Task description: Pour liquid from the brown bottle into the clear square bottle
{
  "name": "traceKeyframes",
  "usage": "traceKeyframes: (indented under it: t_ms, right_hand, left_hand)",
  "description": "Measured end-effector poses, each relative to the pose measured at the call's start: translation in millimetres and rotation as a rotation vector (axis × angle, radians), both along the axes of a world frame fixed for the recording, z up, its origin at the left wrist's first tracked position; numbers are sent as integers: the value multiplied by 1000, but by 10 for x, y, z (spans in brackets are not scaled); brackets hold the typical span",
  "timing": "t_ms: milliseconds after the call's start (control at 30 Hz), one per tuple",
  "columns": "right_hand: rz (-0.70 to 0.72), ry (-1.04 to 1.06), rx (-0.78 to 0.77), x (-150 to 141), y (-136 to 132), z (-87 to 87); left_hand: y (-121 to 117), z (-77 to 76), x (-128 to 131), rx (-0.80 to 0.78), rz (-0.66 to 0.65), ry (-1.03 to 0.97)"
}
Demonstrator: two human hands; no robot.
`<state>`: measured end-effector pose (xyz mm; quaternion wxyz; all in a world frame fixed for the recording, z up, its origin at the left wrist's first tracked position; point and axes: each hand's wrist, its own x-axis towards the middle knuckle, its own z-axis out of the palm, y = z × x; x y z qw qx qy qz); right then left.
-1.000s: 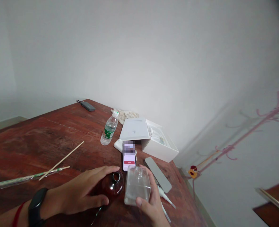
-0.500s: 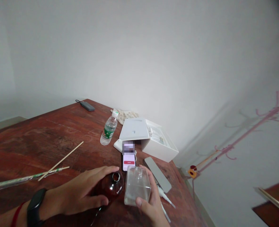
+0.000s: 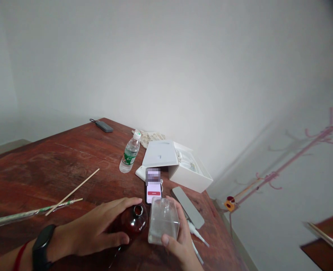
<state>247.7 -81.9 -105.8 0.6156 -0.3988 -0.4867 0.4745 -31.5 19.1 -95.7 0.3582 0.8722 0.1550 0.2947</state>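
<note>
My left hand (image 3: pixel 101 226) curves round the left side of a dark brown, round-bodied bottle (image 3: pixel 139 226) with an open neck; thumb and fingers rest on either side of it. Close by on the right, a clear, flat-sided bottle (image 3: pixel 162 226) with a short neck is held in my right hand (image 3: pixel 181 241), the thumb across its near corner and the fingers along its right side. A small gap separates the two bottles. A lit phone (image 3: pixel 154 190) lies just beyond them.
Wooden sticks (image 3: pixel 73 192) and a wrapped packet (image 3: pixel 22 217) lie left. Further back are a water bottle (image 3: pixel 130 154), an open white box (image 3: pixel 193 180) and a grey device (image 3: pixel 103 126). A grey slab (image 3: pixel 188 207) and white-tipped tools (image 3: pixel 198 235) lie right, near the table edge.
</note>
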Motion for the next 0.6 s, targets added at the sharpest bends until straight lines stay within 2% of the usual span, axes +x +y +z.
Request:
traceKeyframes:
  t_ms: [467, 600]
  right_hand:
    - [-13, -14, -7, -5, 5, 13]
    - [-4, 4, -17, 2, 4, 2]
  left_hand:
    - [-44, 84, -6, -32, 11, 8]
    - [-31, 63, 7, -31, 8, 11]
